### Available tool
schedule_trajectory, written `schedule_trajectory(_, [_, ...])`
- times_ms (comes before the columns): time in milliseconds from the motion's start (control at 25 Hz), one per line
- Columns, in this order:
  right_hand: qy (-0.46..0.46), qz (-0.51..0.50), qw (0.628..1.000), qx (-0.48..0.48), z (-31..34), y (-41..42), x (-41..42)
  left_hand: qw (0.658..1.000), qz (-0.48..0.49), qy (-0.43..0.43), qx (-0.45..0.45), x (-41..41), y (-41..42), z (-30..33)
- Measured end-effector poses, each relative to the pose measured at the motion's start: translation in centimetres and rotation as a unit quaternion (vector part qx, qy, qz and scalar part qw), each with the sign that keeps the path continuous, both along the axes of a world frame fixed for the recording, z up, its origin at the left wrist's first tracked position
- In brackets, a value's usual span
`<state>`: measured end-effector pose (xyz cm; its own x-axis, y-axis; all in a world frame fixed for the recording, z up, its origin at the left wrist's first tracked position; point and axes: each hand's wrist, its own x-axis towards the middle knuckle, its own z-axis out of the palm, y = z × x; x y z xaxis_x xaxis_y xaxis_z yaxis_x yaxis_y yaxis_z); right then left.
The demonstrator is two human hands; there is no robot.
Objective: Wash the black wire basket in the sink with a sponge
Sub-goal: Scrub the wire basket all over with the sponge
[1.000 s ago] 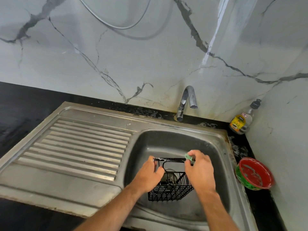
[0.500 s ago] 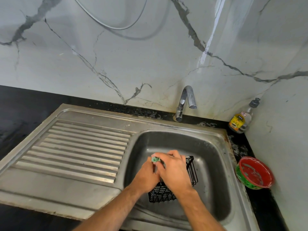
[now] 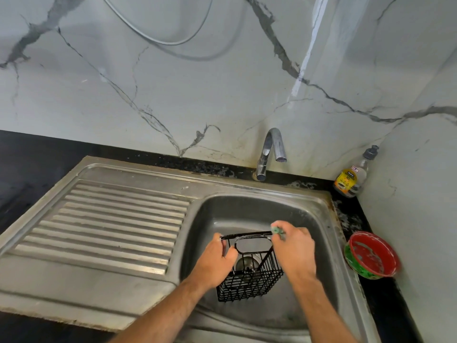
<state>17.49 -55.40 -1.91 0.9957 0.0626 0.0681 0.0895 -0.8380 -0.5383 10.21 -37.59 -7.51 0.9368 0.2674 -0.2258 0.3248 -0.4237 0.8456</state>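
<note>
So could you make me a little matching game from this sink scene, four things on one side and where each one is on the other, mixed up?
Things:
1. black wire basket
2. green sponge
3. soap bottle
4. red and green bowl

Places:
A. in the back corner of the counter, against the wall
B. pinched in the right hand, at the basket's top rim
C. on the counter just right of the sink
D. held over the basin by the left hand

Pairs: 1-D, 2-B, 3-A, 4-C
</note>
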Motion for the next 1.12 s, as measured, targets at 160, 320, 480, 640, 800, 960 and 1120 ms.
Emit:
schedule_trajectory(160, [-0.057, 0.108, 0.992, -0.04, -0.1, 3.5, -2.9, 1.0, 0.001, 0.003, 0.019, 0.1, 0.0, 0.1])
schedule_trajectory(320, [0.001, -0.013, 1.0, 0.007, -0.3, -0.1, 0.2, 1.0, 0.002, 0.004, -0.004, -0.5, 0.1, 0.3])
schedule_trajectory(480, [0.063, -0.056, 0.992, 0.098, -0.6, -1.8, 0.4, 1.0, 0.012, 0.001, -0.009, -0.9, 0.5, 0.0])
schedule_trajectory(640, [0.083, -0.065, 0.976, 0.189, -0.9, -2.3, -0.3, 1.0, 0.008, -0.006, -0.016, -1.5, 0.5, -0.1])
schedule_trajectory(800, [0.111, -0.061, 0.964, 0.234, -0.7, -2.6, -0.1, 1.0, 0.011, -0.014, -0.017, -1.8, 0.4, 0.0])
schedule_trajectory(960, [0.125, -0.045, 0.967, 0.217, -0.1, -2.9, -0.5, 0.999, 0.033, -0.02, 0.003, -2.2, 0.2, -0.1])
schedule_trajectory(1120, [0.121, -0.015, 0.978, 0.171, 0.3, -3.3, -2.0, 0.998, 0.037, -0.012, -0.041, -2.0, -0.2, 0.0])
